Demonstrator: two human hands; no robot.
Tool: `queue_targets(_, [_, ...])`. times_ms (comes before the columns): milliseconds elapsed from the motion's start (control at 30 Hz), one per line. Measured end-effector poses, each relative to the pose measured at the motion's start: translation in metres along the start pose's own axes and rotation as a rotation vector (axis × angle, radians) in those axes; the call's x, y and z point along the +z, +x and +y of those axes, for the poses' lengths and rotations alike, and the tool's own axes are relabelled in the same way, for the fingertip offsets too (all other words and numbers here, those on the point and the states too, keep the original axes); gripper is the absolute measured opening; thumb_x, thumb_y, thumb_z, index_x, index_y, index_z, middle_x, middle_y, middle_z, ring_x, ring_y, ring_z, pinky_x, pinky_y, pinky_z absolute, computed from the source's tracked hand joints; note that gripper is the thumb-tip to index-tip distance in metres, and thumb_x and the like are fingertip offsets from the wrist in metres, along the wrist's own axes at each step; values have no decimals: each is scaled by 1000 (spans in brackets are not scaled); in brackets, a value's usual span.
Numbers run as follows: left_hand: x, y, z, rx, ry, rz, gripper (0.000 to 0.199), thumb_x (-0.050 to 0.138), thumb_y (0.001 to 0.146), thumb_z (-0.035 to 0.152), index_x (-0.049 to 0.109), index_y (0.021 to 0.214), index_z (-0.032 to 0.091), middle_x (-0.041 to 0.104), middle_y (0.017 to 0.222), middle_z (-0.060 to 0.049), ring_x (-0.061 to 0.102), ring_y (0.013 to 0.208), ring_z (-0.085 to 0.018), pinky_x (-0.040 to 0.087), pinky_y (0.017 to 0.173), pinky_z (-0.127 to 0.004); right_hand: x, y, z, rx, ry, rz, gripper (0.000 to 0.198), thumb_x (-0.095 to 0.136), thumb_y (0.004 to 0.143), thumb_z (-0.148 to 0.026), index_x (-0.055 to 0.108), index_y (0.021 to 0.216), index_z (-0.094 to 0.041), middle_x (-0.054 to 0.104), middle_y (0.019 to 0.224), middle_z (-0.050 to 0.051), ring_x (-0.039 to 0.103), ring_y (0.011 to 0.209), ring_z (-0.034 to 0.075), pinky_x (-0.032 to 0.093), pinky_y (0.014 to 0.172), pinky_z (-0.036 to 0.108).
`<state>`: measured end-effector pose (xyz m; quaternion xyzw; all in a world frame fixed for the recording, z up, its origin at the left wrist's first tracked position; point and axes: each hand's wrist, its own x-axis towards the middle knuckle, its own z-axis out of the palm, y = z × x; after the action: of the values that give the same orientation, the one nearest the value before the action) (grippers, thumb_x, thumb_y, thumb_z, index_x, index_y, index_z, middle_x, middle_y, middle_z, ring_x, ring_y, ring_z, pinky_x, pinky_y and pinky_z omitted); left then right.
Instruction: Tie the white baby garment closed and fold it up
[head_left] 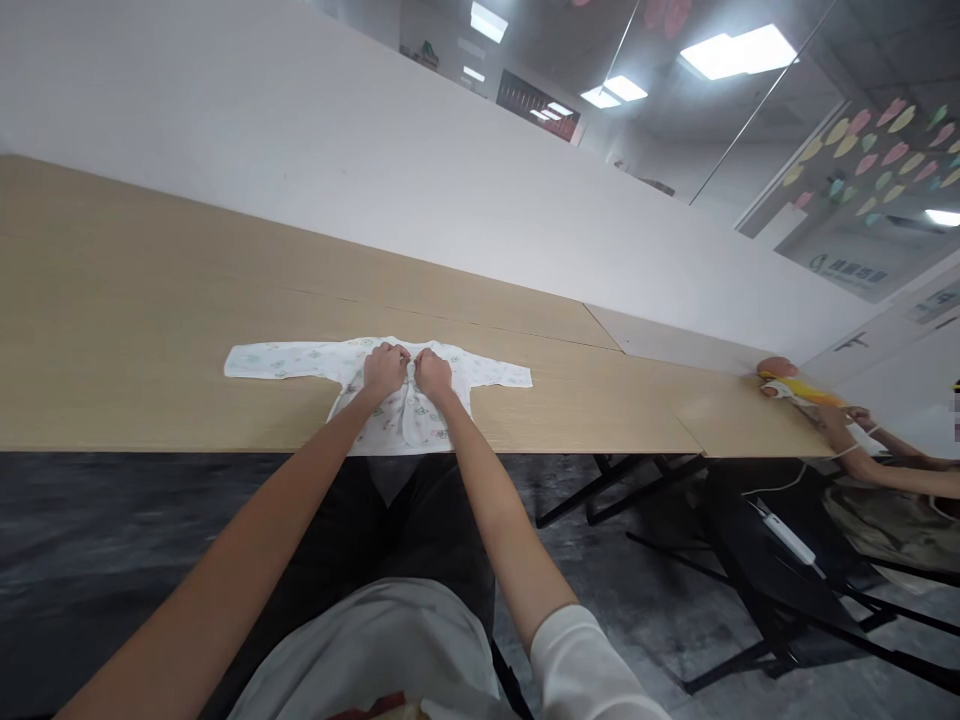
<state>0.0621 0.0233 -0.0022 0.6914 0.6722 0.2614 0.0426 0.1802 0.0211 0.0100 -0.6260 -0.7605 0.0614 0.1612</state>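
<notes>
We observe a small white printed shirt (390,425) lying front up on the pale wooden surface (577,405), sleeves (281,361) spread to either side, lower hem at the near edge. Our left hand (385,369) and right hand (433,375) sit side by side at the upper front opening, fingers curled, each pinching fabric; we cannot tell the exact fingertip grip. Far right, we note another person's arms (892,460) beside a doll (780,368).
</notes>
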Motion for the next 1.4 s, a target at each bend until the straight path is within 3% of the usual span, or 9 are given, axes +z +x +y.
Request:
queue_targets(467, [-4,0,-2,26,-73,-36,29,45,94,31,71,106,21,67,113,-13,60,112,-29,46,95,-39,3,0,5,29,110,34,22,39,105,-27,60,111,-20,72,113,7,67,103,19,48,87,27])
queue_targets(733, [-2,2,-3,17,-86,-35,32,43,94,28,71,108,19,67,116,-15,61,111,-30,46,96,-41,3,0,8,12,217,55,19,49,96,-20,65,108,-21,74,98,2,67,97,17,48,81,24])
queue_targets(1400, [-1,2,-3,53,-98,-42,31,46,92,31,73,104,20,69,115,-13,61,111,-31,46,94,-41,-2,0,7,65,306,80,18,54,96,-22,72,100,-19,76,95,3,68,89,14,48,79,21])
